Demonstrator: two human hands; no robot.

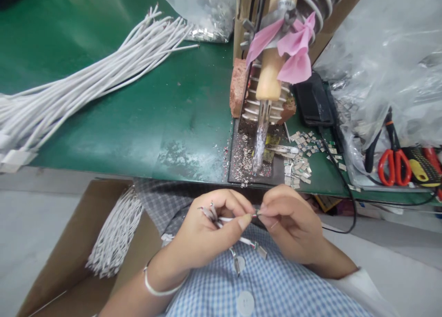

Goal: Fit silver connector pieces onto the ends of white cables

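Observation:
My left hand (210,234) is closed around several short white cables (246,241), with bare coloured wire ends poking out at its upper left. Two cables hang below the fingers and carry metal USB plugs (261,251). One cable's stripped end, with thin coloured wires, sticks out past the left thumb and forefinger. My right hand (293,225) pinches at that wire end with thumb and forefinger; whether a plug sits inside the pinch is hidden. Above both hands, a soldering iron (270,80) with a wooden handle points down, its tip over a solder-spattered plate (238,156).
Loose USB plugs (299,170) lie right of the plate, near a black phone (314,100) and red-handled cutters (393,165). A white cable bundle (86,84) spreads over the green table (138,137). Below left, a cardboard box (62,243) contains more cables. A brick (238,87) stands behind.

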